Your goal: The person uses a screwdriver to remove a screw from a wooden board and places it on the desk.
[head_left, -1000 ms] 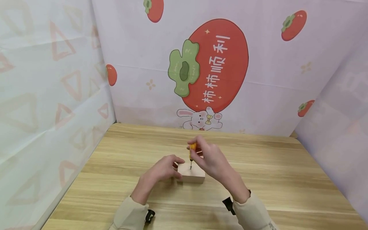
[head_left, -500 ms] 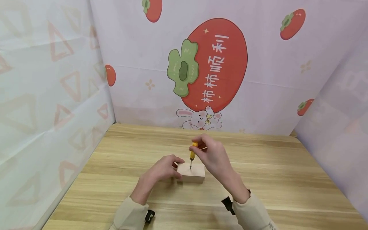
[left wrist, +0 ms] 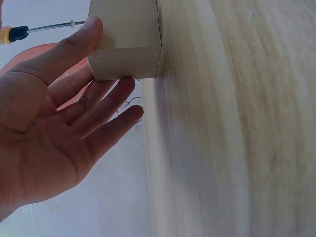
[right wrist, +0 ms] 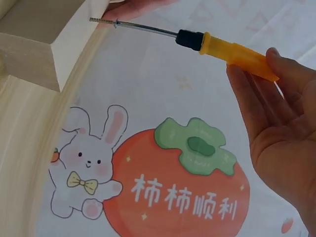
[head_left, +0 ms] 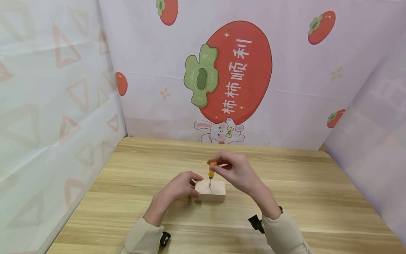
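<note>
My right hand (head_left: 240, 173) pinches the screwdriver (right wrist: 227, 51), which runs down from this grip to a screw (right wrist: 102, 20) on the wooden block (head_left: 216, 189), likely for easy turning; my left hand (head_left: 177, 186) grips the block's nearer end, likely as a brace.

Loose cream-coloured fabric left sleeve (head_left: 143, 235), matching cream-coloured fabric right sleeve (head_left: 282, 233) with small dark printed marks (head_left: 307, 248), plus chunky black gadgets (head_left: 165, 239) by both cuffs, kinda neat.
</note>
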`<state>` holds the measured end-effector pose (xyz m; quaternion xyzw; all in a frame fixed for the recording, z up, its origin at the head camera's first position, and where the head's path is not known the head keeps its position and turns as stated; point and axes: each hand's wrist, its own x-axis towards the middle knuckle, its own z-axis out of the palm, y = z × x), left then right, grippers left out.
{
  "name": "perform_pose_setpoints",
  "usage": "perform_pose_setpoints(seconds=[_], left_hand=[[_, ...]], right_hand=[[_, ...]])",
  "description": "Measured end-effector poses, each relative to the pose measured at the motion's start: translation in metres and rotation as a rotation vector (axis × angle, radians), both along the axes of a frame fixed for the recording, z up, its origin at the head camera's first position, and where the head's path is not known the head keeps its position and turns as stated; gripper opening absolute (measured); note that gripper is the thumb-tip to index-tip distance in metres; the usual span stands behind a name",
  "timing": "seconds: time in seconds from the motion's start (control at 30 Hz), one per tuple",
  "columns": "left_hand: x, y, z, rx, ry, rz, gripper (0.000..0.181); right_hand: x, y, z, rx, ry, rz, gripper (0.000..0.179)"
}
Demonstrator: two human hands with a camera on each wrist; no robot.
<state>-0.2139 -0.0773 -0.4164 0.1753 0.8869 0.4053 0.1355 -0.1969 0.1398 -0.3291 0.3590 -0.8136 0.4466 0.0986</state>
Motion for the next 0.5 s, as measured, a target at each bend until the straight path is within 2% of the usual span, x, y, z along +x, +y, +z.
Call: perform_pose_setpoints(seconds=[0.17,0.27,0.37,0.5], left_hand=[[0.000,-0.001,0.000,-0.001,-0.001,0.002,0.052],[0.000,-0.001,0.000,0.000,0.001,-0.001,0.052],[0.000,-0.001,0.000,0.000,0.004,-0.001,0.052],[0.001,-0.001,0.000,0.000,0.009,-0.001,0.053]], right_hand=[[0.005,-0.010,-0.005,0.002,0.112,-0.141,0.029],[0.007,-0.014,-0.005,-0.008,0.127,-0.205,0.029],[0.008,-0.016,-0.004,-0.034,0.105,-0.214,0.029],[0.008,-0.016,-0.001,-0.059,0.057,-0.186,0.024]])
